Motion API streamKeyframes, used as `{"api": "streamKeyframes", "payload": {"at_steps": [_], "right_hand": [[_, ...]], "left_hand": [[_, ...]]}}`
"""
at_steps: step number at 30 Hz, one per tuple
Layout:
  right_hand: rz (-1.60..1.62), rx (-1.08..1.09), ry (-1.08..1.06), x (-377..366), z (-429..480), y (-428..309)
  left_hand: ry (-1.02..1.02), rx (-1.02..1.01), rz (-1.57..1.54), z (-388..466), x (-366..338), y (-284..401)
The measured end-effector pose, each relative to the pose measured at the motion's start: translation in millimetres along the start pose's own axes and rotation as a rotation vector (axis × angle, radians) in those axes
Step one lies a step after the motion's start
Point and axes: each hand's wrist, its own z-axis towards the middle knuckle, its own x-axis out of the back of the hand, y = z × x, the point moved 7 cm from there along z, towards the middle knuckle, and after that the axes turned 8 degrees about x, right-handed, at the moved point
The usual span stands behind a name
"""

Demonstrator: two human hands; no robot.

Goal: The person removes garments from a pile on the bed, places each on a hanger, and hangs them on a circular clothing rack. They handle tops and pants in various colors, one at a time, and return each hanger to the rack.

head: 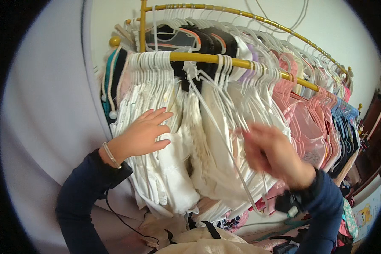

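Observation:
White garments on white hangers (146, 95) hang packed on the left of the front gold rail (203, 57). My left hand (146, 133) rests against them, fingers spread, holding nothing. My right hand (270, 152) is blurred, fingers bent, in front of more white clothes right of the middle; whether it grips anything cannot be told. Between the hands, a long white hanger (222, 133) slants down from the rail to near my right wrist. Cream fringed fabric (200, 143) hangs behind it.
Pink clothes (308, 127) and dark clothes on blue hangers (346, 133) fill the rail's right part. A second gold rail (241, 12) behind carries many garments. A grey curtain (50, 111) hangs at left. A black cable (123, 219) trails from my left sleeve. Fabrics lie below.

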Motion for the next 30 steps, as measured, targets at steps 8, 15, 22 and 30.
{"api": "streamKeyframes", "payload": {"at_steps": [8, 15, 22, 30], "right_hand": [[-0.287, -0.467, 0.052, 71.5, -221.8, -16.5], [-0.674, -0.577, 0.614, 150.7, -352.1, -42.5], [-0.753, -0.521, 0.875, 185.5, -402.6, -19.5], [-0.566, -0.346, 1.049, 217.0, -385.2, -16.1]], "left_hand": [[-0.306, 0.086, -0.032, 44.0, 21.4, 26.5], [-0.091, -0.313, 0.179, 139.1, 25.3, 103.1], [-0.237, -0.47, 0.505, 169.3, -40.3, 108.9], [-0.16, -0.23, 0.146, 111.4, -11.3, 15.8]]}}
